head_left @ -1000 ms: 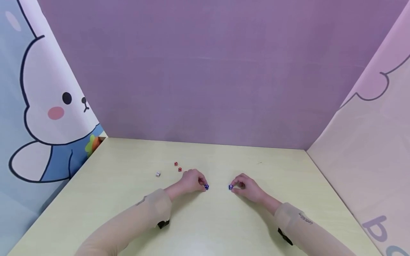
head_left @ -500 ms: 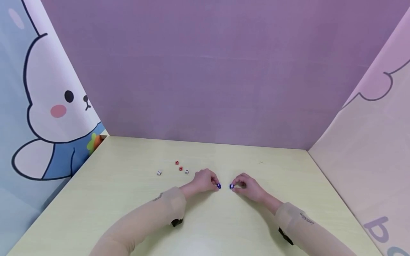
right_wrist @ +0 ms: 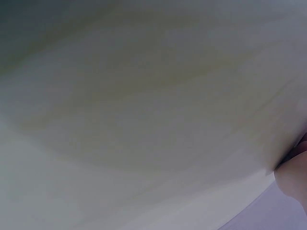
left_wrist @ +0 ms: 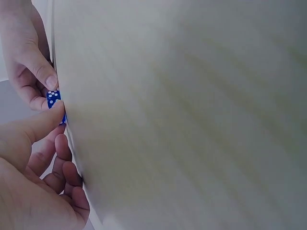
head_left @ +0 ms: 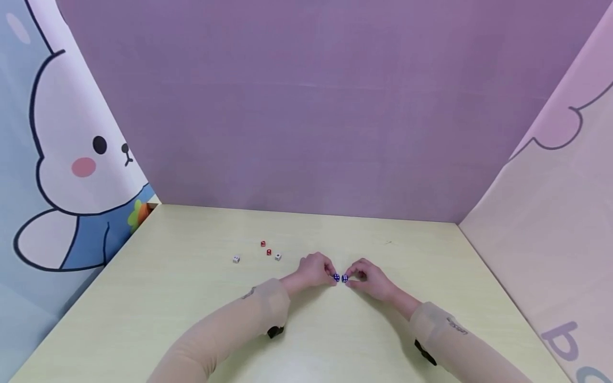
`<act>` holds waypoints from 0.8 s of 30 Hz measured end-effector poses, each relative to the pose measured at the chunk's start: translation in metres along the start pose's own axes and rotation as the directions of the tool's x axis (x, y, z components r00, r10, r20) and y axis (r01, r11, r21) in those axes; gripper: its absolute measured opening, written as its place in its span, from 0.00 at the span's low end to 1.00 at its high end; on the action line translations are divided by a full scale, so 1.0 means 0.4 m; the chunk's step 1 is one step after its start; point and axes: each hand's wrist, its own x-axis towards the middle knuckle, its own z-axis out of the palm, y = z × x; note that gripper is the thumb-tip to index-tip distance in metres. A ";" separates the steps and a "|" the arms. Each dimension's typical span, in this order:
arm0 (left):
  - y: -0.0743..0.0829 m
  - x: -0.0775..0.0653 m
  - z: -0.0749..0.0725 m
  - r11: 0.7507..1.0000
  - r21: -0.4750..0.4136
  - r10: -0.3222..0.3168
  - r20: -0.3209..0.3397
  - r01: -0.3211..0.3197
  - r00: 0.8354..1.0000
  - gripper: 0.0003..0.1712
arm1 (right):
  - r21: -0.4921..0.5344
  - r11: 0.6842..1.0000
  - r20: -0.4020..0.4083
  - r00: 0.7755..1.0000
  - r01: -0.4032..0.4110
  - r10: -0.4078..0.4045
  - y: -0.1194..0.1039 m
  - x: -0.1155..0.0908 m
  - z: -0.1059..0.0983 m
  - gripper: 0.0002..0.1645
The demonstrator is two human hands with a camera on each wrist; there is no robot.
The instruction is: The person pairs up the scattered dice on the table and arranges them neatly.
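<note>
Between thumb and fingers, my left hand (head_left: 316,269) pinches a blue die with white dots (head_left: 337,277). Facing it, my right hand (head_left: 371,280) pinches a second blue die (head_left: 345,278) the same way. The two dice are almost side by side, a narrow gap between them in the head view. From the left wrist, a blue die (left_wrist: 53,96) shows beyond my left thumb (left_wrist: 48,120), the right hand's fingers at its far side. In the right wrist view only a bit of the right hand (right_wrist: 292,179) shows at the right edge, its die out of sight.
Left of the hands on the pale wooden table (head_left: 191,298) lie a white die (head_left: 236,259), another white die (head_left: 278,257), a red die (head_left: 263,243) and a second red die (head_left: 269,252). A purple panel (head_left: 306,117) rises behind the table, with printed sheets on both sides.
My left hand has moved right with its blue die, up close to the other one, uncovering a white die behind it. My right hand has stayed nearly in place.
</note>
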 end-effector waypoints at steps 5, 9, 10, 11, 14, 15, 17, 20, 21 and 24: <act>0.005 0.004 0.004 1.000 0.010 0.002 0.002 -0.002 1.000 0.10 | 0.001 1.000 -0.005 1.000 0.010 -0.010 0.004 0.004 0.004 0.09; 0.004 0.008 0.008 1.000 0.012 0.006 -0.001 -0.006 1.000 0.10 | 0.010 1.000 -0.006 1.000 0.025 -0.024 0.004 0.008 0.006 0.09; 0.003 0.010 0.008 1.000 0.014 0.006 -0.002 -0.006 1.000 0.10 | 0.010 1.000 -0.006 1.000 0.027 -0.027 0.006 0.009 0.007 0.09; 0.002 0.010 0.009 1.000 0.012 0.006 -0.002 -0.006 1.000 0.10 | 0.010 0.999 -0.006 0.999 0.031 -0.031 0.006 0.010 0.007 0.09; 0.000 0.011 0.009 1.000 0.001 0.006 -0.003 -0.006 1.000 0.11 | 0.013 0.999 -0.007 0.999 0.034 -0.034 0.009 0.013 0.008 0.09; 0.000 0.011 0.008 1.000 -0.007 0.004 -0.002 -0.004 1.000 0.11 | 0.014 0.999 -0.006 0.999 0.032 -0.032 0.010 0.014 0.009 0.09; -0.003 0.010 0.005 1.000 -0.018 -0.003 0.003 0.003 1.000 0.11 | 0.014 0.999 -0.005 1.000 0.031 -0.031 0.011 0.015 0.009 0.09; -0.005 0.007 -0.003 0.999 -0.038 -0.009 0.004 0.009 1.000 0.11 | 0.006 1.000 -0.004 1.000 0.022 -0.022 0.012 0.015 0.006 0.09; -0.007 0.007 -0.007 0.999 -0.037 -0.008 0.002 0.008 1.000 0.11 | 0.004 1.000 -0.003 1.000 0.016 -0.016 0.012 0.015 0.006 0.09; -0.011 0.004 -0.025 0.999 -0.037 0.004 0.002 -0.004 1.000 0.11 | -0.004 1.000 0.000 1.000 -0.001 0.001 0.014 0.014 0.005 0.09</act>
